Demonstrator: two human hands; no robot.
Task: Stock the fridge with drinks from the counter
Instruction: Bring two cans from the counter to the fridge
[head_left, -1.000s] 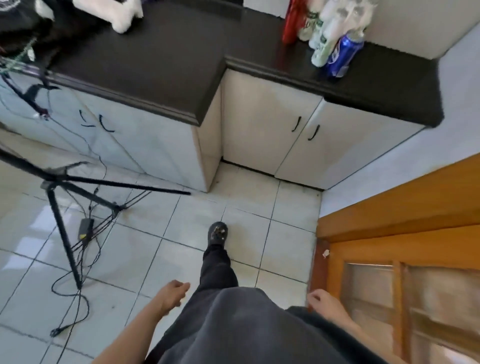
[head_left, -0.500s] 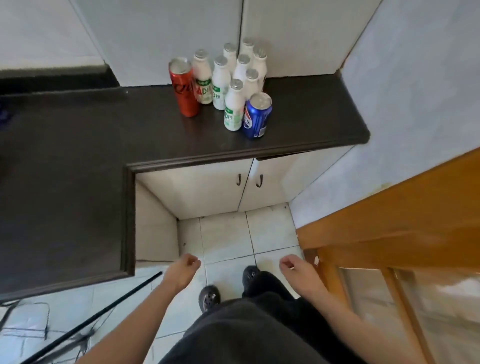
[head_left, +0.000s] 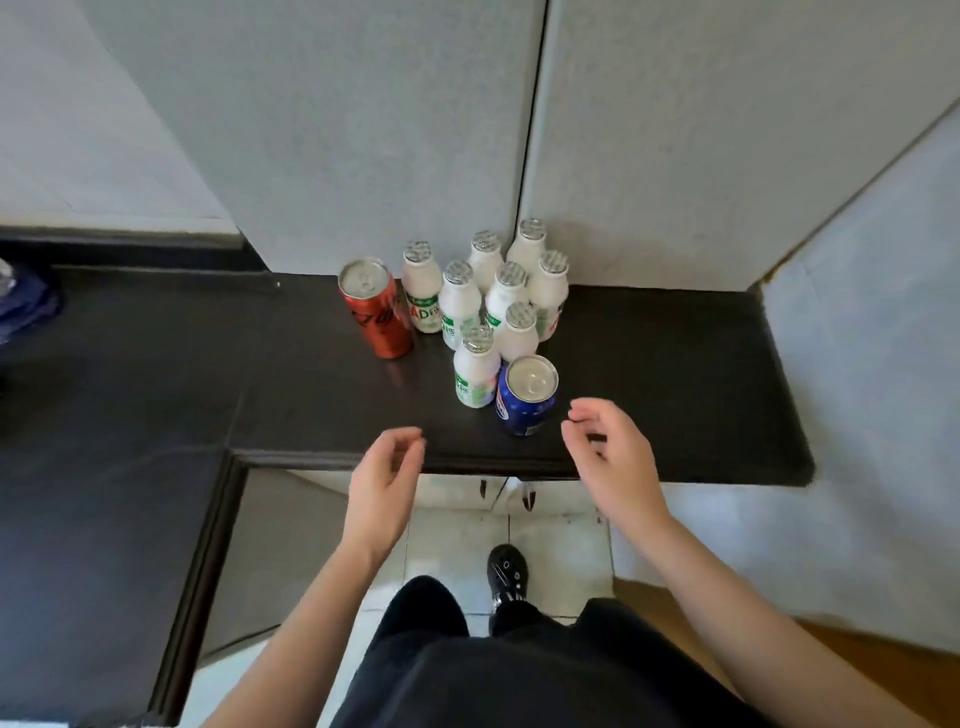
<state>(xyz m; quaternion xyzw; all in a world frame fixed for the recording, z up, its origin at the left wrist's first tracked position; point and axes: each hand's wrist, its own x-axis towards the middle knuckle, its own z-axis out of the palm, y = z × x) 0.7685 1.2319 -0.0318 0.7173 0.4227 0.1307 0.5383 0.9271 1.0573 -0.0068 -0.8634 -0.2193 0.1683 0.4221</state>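
On the black counter (head_left: 675, 374) stands a cluster of drinks: a red can (head_left: 376, 309) at the left, a blue can (head_left: 525, 395) nearest the front edge, and several white bottles (head_left: 511, 296) with foil caps between and behind them. My left hand (head_left: 384, 483) hovers over the counter's front edge, left of the blue can, its fingers loosely curled and holding nothing. Just right of the blue can, my right hand (head_left: 610, 457) is raised with relaxed, curved fingers, not touching the can. No fridge is in view.
The counter is L-shaped and runs down the left side (head_left: 104, 467). Grey wall panels (head_left: 363, 130) rise behind the drinks, and a white wall (head_left: 857, 364) closes the right end. Cupboard doors (head_left: 498, 493) sit below. A wooden door (head_left: 883, 675) shows at the lower right.
I have stepped up to the counter and the drinks now lie close in front. Both hands rose from hip height to the counter's front edge, either side of the blue can.
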